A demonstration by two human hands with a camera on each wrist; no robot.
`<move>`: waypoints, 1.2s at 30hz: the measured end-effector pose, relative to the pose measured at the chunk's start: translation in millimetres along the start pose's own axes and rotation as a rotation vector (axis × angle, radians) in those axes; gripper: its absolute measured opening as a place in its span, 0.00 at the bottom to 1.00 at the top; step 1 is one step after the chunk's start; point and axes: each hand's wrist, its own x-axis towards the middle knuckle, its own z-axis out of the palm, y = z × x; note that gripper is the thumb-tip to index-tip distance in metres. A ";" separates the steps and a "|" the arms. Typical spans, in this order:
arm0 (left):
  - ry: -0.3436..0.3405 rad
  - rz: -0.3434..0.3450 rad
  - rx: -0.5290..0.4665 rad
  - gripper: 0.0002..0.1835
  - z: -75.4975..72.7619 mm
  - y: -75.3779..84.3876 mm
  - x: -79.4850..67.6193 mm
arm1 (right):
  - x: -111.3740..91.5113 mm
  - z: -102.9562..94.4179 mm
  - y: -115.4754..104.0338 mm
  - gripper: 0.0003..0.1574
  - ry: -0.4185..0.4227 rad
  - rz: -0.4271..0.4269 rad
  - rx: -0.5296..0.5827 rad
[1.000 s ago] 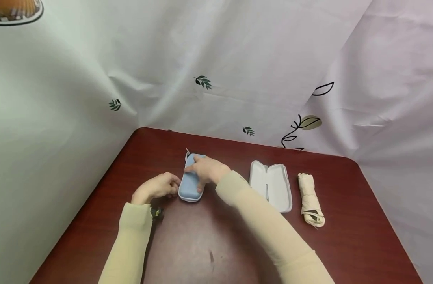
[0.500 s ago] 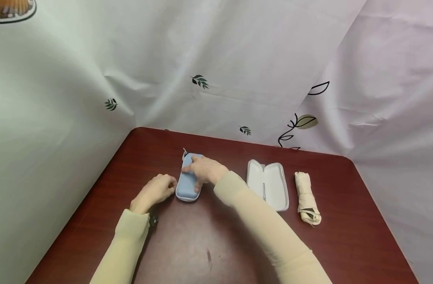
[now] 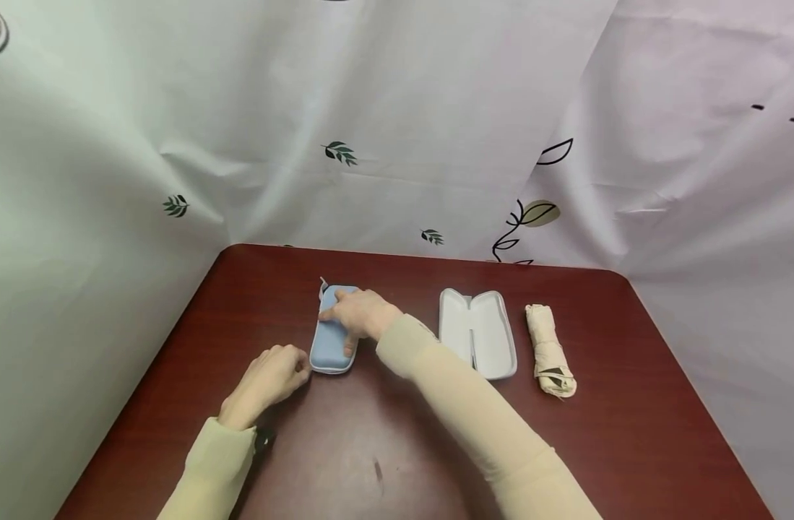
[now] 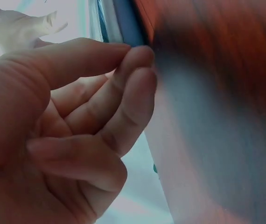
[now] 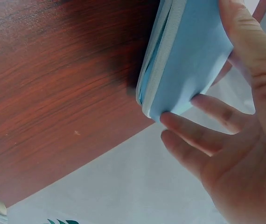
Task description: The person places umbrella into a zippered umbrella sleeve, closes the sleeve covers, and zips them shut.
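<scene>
A light-blue zip case (image 3: 331, 345) with white edging lies on the table between both hands. In the right wrist view a gap shows between the white zip tapes (image 5: 165, 51) along its side. My right hand (image 3: 363, 313) holds the case from above, fingers spread over the far part and thumb at the right edge. My left hand (image 3: 269, 379) is at the near left corner. Thumb and index fingertip meet there in the left wrist view, pinching what appears to be the zipper pull, which the fingertips hide.
Right of the right forearm, a white-lined case (image 3: 494, 336) lies spread open with a thin slim object (image 3: 472, 347) inside. A rolled cream cloth bundle (image 3: 547, 350) lies farther right. White patterned fabric (image 3: 397, 144) hangs behind the dark red table (image 3: 397, 271).
My left hand has moved toward me along the left edge of the blue case to its near corner. The right hand stays on the case. The head view has shifted slightly.
</scene>
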 end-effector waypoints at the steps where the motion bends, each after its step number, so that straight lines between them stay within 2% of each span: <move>1: -0.003 -0.006 -0.006 0.11 -0.5 1.2 -2.7 | 0.5 0.2 -0.8 0.54 0.005 0.004 -0.007; 6: 0.005 -0.042 -0.005 0.12 2.4 8.5 -13.1 | 1.6 2.7 -6.3 0.54 0.021 0.024 -0.038; 11: 0.037 -0.076 0.018 0.10 11.9 22.5 -15.2 | 1.7 4.2 -8.3 0.54 0.028 0.040 -0.047; 18: 0.085 -0.055 -0.034 0.13 25.6 41.2 -11.6 | 1.2 3.0 -9.6 0.54 0.018 0.057 -0.046; 27: 0.145 -0.099 -0.025 0.16 30.5 48.3 -11.2 | 4.0 -1.9 -14.7 0.55 0.038 0.067 -0.105; 36: 0.151 -0.120 -0.064 0.16 38.3 54.0 -7.9 | 0.5 6.3 -4.6 0.55 0.043 0.055 -0.065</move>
